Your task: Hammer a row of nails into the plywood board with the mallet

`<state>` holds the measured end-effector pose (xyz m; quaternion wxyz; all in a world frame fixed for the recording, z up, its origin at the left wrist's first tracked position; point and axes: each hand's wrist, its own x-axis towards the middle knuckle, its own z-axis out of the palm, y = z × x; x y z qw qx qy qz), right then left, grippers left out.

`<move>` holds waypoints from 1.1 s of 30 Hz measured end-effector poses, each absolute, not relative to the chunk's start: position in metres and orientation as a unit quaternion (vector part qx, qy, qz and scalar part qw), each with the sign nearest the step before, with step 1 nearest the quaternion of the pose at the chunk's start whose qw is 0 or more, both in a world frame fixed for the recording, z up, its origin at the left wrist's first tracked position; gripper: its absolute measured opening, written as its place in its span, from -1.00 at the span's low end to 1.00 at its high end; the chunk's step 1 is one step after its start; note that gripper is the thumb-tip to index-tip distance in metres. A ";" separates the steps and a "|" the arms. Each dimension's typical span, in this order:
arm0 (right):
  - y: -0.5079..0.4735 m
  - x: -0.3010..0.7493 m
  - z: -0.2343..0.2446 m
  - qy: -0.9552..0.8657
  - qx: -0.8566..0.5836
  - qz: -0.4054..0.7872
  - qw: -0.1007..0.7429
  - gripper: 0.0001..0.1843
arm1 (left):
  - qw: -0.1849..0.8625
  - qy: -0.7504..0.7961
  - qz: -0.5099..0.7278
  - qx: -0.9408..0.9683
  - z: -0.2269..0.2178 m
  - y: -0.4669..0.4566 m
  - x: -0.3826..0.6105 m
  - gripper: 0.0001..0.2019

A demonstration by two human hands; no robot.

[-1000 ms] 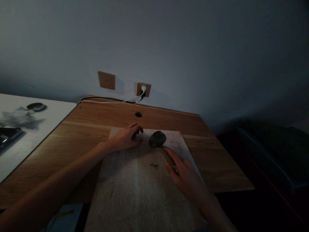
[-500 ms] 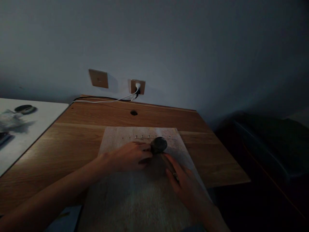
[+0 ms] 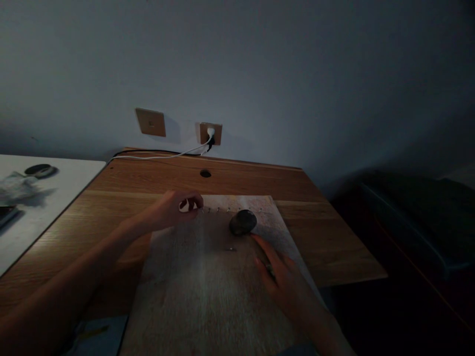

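A wooden board (image 3: 208,296) lies on the desk, with a row of small nails (image 3: 218,209) standing along its far end. At the left end of that row my left hand (image 3: 178,210) is pinched around what looks like a small nail (image 3: 202,210), its tip close to the board. My right hand (image 3: 284,277) grips the handle of a mallet (image 3: 243,222) with a dark, rounded head. That head hovers over or rests on the board, just in front of the row; I cannot tell which. One loose nail (image 3: 230,248) lies on the board between my hands.
Beneath the board is a wooden desk (image 3: 326,237) with a round cable hole (image 3: 205,173). Cables (image 3: 156,156) run along its back edge to a wall socket (image 3: 211,133). On the left, a white table (image 3: 81,173) holds a round dark object (image 3: 39,170) and crumpled plastic (image 3: 18,185).
My left hand has moved left and away from beside the mallet head to the left end of the nail row. The loose nail has come into view. My right hand and the mallet have barely moved.
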<state>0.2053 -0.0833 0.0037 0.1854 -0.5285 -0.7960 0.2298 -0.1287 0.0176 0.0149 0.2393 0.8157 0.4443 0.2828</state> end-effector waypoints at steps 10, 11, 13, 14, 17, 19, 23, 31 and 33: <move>-0.083 0.205 0.005 -0.787 -0.548 0.231 0.164 -0.45 | 0.191 0.481 0.264 0.814 -0.012 0.026 -0.132 -0.84; -0.083 0.205 0.004 -0.786 -0.549 0.234 0.163 -0.45 | 0.183 0.480 0.267 0.815 -0.013 0.026 -0.131 -0.83; -0.084 0.205 0.004 -0.785 -0.548 0.236 0.168 -0.45 | 0.171 0.477 0.271 0.818 -0.015 0.025 -0.131 -0.83; -0.084 0.205 0.003 -0.785 -0.547 0.234 0.172 -0.45 | 0.167 0.475 0.269 0.821 -0.015 0.025 -0.131 -0.83; -0.084 0.205 0.002 -0.785 -0.547 0.228 0.182 -0.46 | 0.166 0.468 0.263 0.827 -0.018 0.025 -0.131 -0.83; -0.084 0.205 0.002 -0.784 -0.548 0.227 0.182 -0.46 | 0.168 0.467 0.266 0.827 -0.019 0.024 -0.130 -0.84; -0.081 0.200 0.012 -0.782 -0.552 0.230 0.176 -0.46 | 0.180 0.472 0.277 0.817 -0.022 0.024 -0.130 -0.83; -0.046 0.158 0.038 -0.833 -0.461 0.234 0.198 -0.42 | 0.203 0.489 0.298 0.795 -0.023 0.025 -0.129 -0.70; -0.039 0.147 0.039 -0.839 -0.449 0.239 0.191 -0.43 | 0.202 0.488 0.297 0.796 -0.023 0.025 -0.128 -0.70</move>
